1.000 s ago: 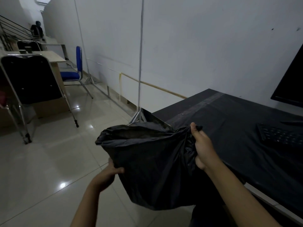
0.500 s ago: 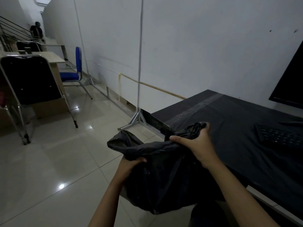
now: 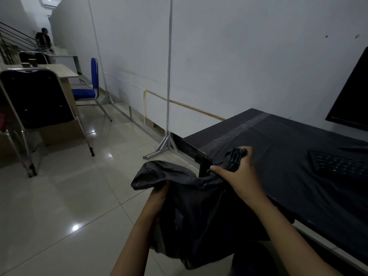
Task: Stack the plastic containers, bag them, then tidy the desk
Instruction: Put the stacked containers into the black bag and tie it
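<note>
You recorded in dim, flat light. Small ceiling-lamp reflections glared on the floor tiles (image 3: pixel 75 227) left of your left hand (image 3: pixel 159 196). The black bag (image 3: pixel 199 212) between your hands lost nearly all fold detail, as did the desk (image 3: pixel 278 176) beyond your right hand (image 3: pixel 239 176). Straight poles bowed toward the frame edges. Focus was soft, with no marked motion blur.

Bag (image 3: pixel 199 212) — thin black plastic film, creased, faint sheen on the folds. Desk (image 3: pixel 278 148) top is covered by a matt black sheet with a dull grey taped band. Floor (image 3: pixel 59 206): glossy pale tiles reflecting lamps. Stand pole (image 3: pixel 169 76) and chair (image 3: pixel 35 100) frame — bright smooth metal. Blue chair (image 3: pixel 87 92) pad looks like cloth. Wall (image 3: pixel 219 56): matt paint.
</note>
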{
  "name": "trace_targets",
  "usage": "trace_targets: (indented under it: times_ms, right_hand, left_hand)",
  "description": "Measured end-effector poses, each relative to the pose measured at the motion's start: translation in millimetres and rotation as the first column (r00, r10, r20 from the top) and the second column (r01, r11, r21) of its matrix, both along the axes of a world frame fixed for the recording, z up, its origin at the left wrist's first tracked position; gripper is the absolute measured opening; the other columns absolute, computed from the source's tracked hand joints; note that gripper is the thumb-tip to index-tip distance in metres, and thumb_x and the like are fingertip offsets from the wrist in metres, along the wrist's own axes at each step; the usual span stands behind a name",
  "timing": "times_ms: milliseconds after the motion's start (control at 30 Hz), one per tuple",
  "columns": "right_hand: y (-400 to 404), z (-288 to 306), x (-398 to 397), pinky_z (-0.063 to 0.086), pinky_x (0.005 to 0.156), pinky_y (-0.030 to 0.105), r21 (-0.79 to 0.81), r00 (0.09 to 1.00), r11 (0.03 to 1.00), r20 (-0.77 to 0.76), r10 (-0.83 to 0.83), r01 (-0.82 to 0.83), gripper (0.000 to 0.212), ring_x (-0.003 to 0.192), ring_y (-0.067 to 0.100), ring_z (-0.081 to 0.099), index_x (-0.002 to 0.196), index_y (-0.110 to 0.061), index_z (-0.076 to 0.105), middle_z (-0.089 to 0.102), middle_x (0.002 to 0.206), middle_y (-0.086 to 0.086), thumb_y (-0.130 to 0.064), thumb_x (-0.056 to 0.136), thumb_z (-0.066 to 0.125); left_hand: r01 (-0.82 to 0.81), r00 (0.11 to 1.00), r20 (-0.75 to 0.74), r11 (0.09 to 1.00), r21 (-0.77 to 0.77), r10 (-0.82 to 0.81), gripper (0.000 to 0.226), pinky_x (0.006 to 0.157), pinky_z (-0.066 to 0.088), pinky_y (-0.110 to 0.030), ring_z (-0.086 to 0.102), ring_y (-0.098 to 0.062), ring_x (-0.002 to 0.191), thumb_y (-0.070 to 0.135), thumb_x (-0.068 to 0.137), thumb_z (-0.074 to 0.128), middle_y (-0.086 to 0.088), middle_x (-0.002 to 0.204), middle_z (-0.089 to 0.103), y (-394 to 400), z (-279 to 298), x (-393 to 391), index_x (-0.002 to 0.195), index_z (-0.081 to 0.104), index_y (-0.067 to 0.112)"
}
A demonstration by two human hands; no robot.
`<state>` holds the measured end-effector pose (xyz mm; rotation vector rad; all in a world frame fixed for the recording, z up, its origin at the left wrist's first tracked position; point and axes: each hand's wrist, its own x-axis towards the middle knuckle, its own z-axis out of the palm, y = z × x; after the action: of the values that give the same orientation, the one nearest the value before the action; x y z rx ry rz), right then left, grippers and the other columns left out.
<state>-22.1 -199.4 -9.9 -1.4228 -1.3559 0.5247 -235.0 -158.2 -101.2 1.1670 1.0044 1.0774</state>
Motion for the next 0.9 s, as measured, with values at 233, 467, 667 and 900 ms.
trace_targets:
  times_ms: [233, 467, 667, 900]
  right_hand:
    - [-9.7, 0.8, -2.3, 0.051, 0.094, 0.032, -0.194, 0.962, 0.942, -0.035, 0.271, -0.272, 0.074, 0.101, 0.013, 0.068, 0.100, -0.034, 0.032, 0.072, 0.105, 0.000, -0.044, 0.056, 0.090]
    - [-13.1, -0.2, -19.6, 0.044, 0.079, 0.020, -0.371, 0.896, 0.892, 0.252, 0.364, -0.258, 0.082, 0.106, 0.009, 0.056, 0.105, -0.038, 0.033, 0.057, 0.115, -0.009, -0.051, 0.048, 0.091]
    - [-16.1, -4.7, -21.4, 0.045, 0.080, 0.017, -0.377, 0.906, 0.852, 0.071, 0.416, -0.362, 0.052, 0.090, 0.000, 0.059, 0.101, -0.027, 0.049, 0.061, 0.094, -0.014, -0.035, 0.066, 0.087]
    - [-12.1, -5.5, -15.0, 0.047, 0.063, 0.006, -0.144, 0.943, 0.958, -0.264, 0.203, -0.247, 0.029, 0.067, 0.004, 0.068, 0.111, -0.004, 0.049, 0.071, 0.068, 0.000, -0.014, 0.090, 0.066]
  left_hand:
    - [0.038, 0.974, 0.225, 0.998, -0.053, -0.025, 0.076, 0.096, 0.051, -0.037, 0.063, -0.025, 0.115, 0.073, 0.078, 0.054, -0.009, 0.124, 0.067, 5.9, 5.1, 1.7, 0.124, 0.064, 0.013]
    - [-0.052, 0.961, 0.261, 0.987, -0.150, 0.091, 0.068, 0.092, 0.053, -0.047, 0.069, -0.033, 0.101, 0.065, 0.069, 0.062, -0.014, 0.108, 0.073, 6.5, 14.1, 18.7, 0.111, 0.063, 0.012]
    - [-0.018, 0.979, 0.196, 0.990, -0.141, 0.046, 0.068, 0.048, 0.054, -0.025, 0.072, -0.021, 0.061, 0.053, 0.086, 0.054, -0.012, 0.078, 0.074, 5.9, 18.0, 22.8, 0.123, 0.052, -0.003]
    - [0.204, 0.922, 0.362, 0.969, -0.141, -0.141, 0.139, 0.105, 0.033, -0.058, 0.036, -0.051, 0.130, 0.085, 0.047, 0.061, -0.026, 0.143, 0.040, 4.1, 15.1, 21.7, 0.150, 0.017, 0.002]
